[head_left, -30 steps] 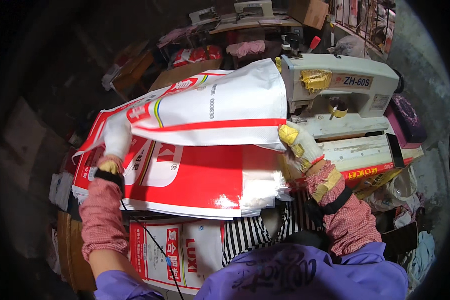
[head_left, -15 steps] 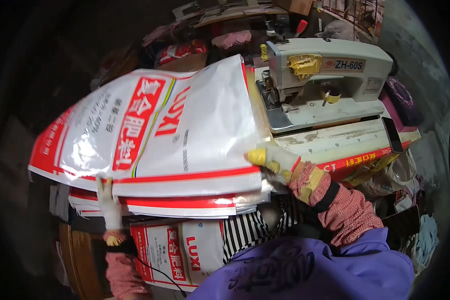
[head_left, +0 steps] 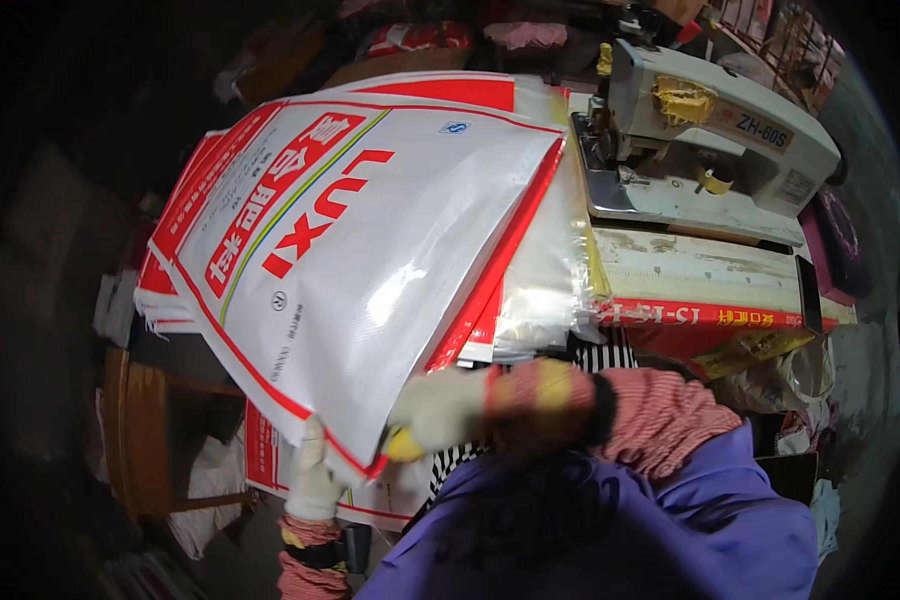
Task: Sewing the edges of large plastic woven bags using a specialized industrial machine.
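A white and red printed plastic sack (head_left: pixel 370 230) lies slanted over the stack, its near corner drawn toward my body. My left hand (head_left: pixel 315 478), in a white glove, has its fingers closed on the sack's near edge. Just right of it, my right hand (head_left: pixel 438 415) grips the sack by the near corner; this gloved hand has yellow tape on the fingertips and is slightly blurred. Beneath lies a stack of similar sacks (head_left: pixel 465 90), with clear plastic liners (head_left: pixel 540 290) sticking out on the right. Another printed sack (head_left: pixel 262 455) shows lower down, partly behind my left hand.
A white sewing machine (head_left: pixel 715 140) stands right of the stack. Before it runs a worn pale board (head_left: pixel 685 262) with ruler marks, and a dark flat object (head_left: pixel 808 292) lies at its end. At the left is a wooden frame (head_left: pixel 142 430).
Both hands have come nearer my body and closer together. The top sack has turned, its near corner pulled toward me, baring the stack and liners. My view has shifted slightly.
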Demonstrator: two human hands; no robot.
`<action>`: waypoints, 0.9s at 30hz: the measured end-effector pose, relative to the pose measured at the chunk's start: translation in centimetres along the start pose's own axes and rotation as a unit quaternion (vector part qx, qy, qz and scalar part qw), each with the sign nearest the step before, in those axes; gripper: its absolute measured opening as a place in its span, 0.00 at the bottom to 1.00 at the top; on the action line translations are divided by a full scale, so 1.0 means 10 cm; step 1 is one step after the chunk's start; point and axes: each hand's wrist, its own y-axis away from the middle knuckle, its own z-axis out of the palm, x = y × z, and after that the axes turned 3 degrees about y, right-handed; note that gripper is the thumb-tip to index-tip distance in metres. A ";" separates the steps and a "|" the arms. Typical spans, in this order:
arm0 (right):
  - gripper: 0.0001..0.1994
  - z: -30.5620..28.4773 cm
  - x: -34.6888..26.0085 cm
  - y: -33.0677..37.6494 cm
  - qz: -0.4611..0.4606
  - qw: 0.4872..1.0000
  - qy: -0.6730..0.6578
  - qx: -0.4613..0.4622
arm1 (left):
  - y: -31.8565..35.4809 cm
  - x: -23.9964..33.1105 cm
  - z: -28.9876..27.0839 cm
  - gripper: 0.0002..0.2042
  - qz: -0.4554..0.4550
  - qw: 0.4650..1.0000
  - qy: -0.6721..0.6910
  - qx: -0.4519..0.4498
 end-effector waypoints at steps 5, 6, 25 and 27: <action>0.14 -0.57 0.80 0.63 0.200 0.840 0.492 0.111 | 0.46 -0.26 -0.66 0.30 -0.042 0.970 0.240 0.028; 0.14 -0.72 1.03 0.65 0.269 0.837 0.460 0.127 | 0.56 -0.33 -0.77 0.31 -0.053 0.977 0.202 0.033; 0.09 -0.77 1.76 0.71 0.196 0.874 0.378 0.233 | 0.66 -1.06 -0.71 0.32 -0.163 0.962 0.219 0.005; 0.08 -0.66 1.51 0.95 0.101 0.890 0.321 0.309 | 0.61 -1.08 -0.69 0.30 -0.114 0.951 0.287 0.017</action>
